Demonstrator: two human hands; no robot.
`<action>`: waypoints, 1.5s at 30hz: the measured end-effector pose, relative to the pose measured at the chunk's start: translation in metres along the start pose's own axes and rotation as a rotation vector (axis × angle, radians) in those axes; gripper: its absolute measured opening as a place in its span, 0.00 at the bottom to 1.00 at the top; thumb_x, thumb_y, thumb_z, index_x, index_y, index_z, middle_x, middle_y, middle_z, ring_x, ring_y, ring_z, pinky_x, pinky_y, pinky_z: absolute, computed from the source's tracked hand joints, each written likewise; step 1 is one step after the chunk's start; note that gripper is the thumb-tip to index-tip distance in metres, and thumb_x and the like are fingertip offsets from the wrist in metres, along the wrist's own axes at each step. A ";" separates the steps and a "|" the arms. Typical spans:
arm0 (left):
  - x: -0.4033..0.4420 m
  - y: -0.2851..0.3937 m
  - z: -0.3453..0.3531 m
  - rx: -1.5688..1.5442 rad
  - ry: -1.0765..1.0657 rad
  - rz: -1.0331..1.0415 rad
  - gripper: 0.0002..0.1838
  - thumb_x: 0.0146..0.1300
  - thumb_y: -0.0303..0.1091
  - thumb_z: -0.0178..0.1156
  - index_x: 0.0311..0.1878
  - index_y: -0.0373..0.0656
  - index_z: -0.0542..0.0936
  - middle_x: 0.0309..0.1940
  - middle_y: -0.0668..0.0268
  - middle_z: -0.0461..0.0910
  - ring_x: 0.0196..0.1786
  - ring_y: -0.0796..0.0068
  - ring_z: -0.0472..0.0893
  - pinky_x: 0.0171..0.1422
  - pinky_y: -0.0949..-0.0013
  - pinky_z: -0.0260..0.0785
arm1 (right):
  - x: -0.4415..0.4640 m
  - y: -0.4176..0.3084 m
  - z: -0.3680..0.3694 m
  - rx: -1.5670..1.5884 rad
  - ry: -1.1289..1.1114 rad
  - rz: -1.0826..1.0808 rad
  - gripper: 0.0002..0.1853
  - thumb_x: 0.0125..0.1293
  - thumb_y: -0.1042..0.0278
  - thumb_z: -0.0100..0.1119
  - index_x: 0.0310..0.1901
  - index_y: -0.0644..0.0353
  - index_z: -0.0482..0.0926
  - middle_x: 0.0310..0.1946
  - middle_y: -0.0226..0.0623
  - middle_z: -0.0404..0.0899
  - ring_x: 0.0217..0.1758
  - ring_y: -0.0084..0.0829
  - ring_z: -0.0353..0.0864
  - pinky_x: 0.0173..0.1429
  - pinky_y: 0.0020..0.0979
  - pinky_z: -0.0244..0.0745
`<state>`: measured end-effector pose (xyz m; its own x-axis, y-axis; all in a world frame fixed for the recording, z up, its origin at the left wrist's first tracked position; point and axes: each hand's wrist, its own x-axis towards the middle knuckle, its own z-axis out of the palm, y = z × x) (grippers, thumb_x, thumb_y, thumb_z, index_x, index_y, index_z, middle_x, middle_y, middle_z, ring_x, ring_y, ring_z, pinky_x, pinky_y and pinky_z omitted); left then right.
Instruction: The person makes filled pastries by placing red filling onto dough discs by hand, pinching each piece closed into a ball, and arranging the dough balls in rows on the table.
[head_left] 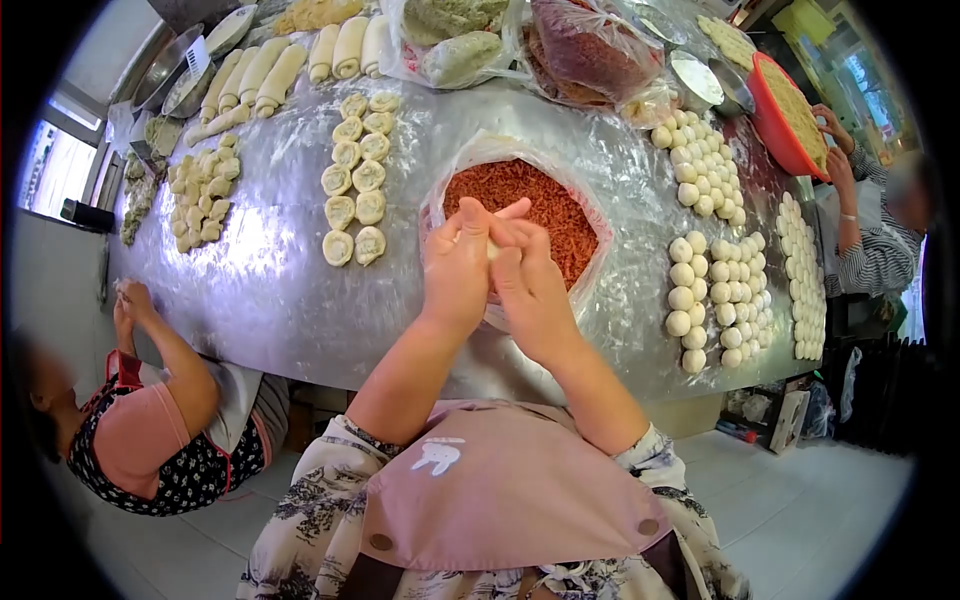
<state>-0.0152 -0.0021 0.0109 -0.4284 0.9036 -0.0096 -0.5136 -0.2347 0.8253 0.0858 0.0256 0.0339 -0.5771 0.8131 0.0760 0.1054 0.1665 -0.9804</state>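
Note:
My left hand (455, 268) and my right hand (535, 285) meet over the near side of an open plastic bag (601, 215) of reddish-brown shredded filling (575, 205). Between them a pale bit of dough (492, 249) shows, mostly hidden by my fingers and thumbs. Both hands are closed around it. Left of the bag, flattened dough rounds (340, 212) lie in two columns. To the right, round dough balls (682, 298) stand in rows.
Dough rolls (280, 80), small dough pieces (203, 190) and bags of green (462, 60) and dark red filling (590, 50) lie on the metal table (270, 310). One co-worker (150, 420) is at left; another (875, 230) reaches to a red basin (775, 125).

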 end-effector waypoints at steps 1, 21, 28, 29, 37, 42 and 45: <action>0.001 -0.002 0.001 -0.030 0.019 0.009 0.33 0.71 0.59 0.44 0.57 0.34 0.74 0.50 0.55 0.79 0.53 0.64 0.78 0.60 0.67 0.68 | 0.002 -0.002 0.006 -0.050 0.119 -0.082 0.29 0.75 0.42 0.32 0.44 0.64 0.72 0.39 0.41 0.77 0.40 0.34 0.79 0.43 0.31 0.74; -0.003 -0.007 0.007 0.299 -0.135 0.098 0.37 0.69 0.63 0.40 0.54 0.32 0.74 0.58 0.49 0.74 0.58 0.62 0.76 0.60 0.64 0.69 | 0.001 0.010 -0.014 0.127 -0.092 0.074 0.31 0.73 0.37 0.33 0.43 0.62 0.73 0.30 0.32 0.76 0.31 0.21 0.74 0.35 0.25 0.70; -0.006 -0.007 0.018 0.359 -0.138 0.146 0.39 0.69 0.64 0.41 0.63 0.34 0.69 0.61 0.51 0.72 0.57 0.65 0.74 0.61 0.64 0.67 | -0.006 0.013 -0.025 0.212 -0.045 0.232 0.28 0.74 0.41 0.39 0.47 0.63 0.73 0.35 0.37 0.78 0.37 0.27 0.77 0.42 0.28 0.72; -0.004 -0.025 0.004 0.289 -0.283 0.061 0.33 0.72 0.58 0.41 0.59 0.34 0.71 0.60 0.50 0.73 0.56 0.67 0.75 0.58 0.65 0.69 | -0.008 0.019 -0.026 0.016 -0.033 0.120 0.28 0.74 0.41 0.39 0.48 0.63 0.73 0.37 0.40 0.78 0.40 0.31 0.78 0.44 0.30 0.73; -0.003 -0.025 0.005 0.093 -0.199 -0.163 0.32 0.72 0.60 0.36 0.65 0.43 0.65 0.63 0.61 0.67 0.66 0.64 0.66 0.67 0.61 0.59 | -0.086 0.031 -0.125 -0.457 0.368 0.208 0.23 0.58 0.63 0.66 0.53 0.62 0.74 0.45 0.45 0.75 0.44 0.36 0.79 0.45 0.32 0.78; 0.001 -0.018 -0.006 0.137 -0.123 -0.199 0.25 0.74 0.50 0.41 0.64 0.42 0.66 0.61 0.60 0.69 0.62 0.65 0.69 0.64 0.63 0.62 | -0.146 0.073 -0.193 -0.926 0.501 0.350 0.23 0.56 0.65 0.67 0.52 0.58 0.73 0.47 0.47 0.73 0.46 0.49 0.77 0.48 0.43 0.75; -0.002 -0.018 -0.006 0.142 -0.136 -0.226 0.23 0.74 0.47 0.43 0.64 0.41 0.67 0.60 0.61 0.69 0.61 0.66 0.70 0.63 0.64 0.63 | -0.152 0.090 -0.200 -0.978 0.548 0.439 0.24 0.54 0.68 0.69 0.52 0.57 0.72 0.49 0.45 0.71 0.47 0.51 0.77 0.48 0.44 0.75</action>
<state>-0.0098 -0.0016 -0.0078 -0.2064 0.9692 -0.1341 -0.4711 0.0217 0.8818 0.3448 0.0289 -0.0292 0.0573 0.9959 0.0699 0.9130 -0.0239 -0.4073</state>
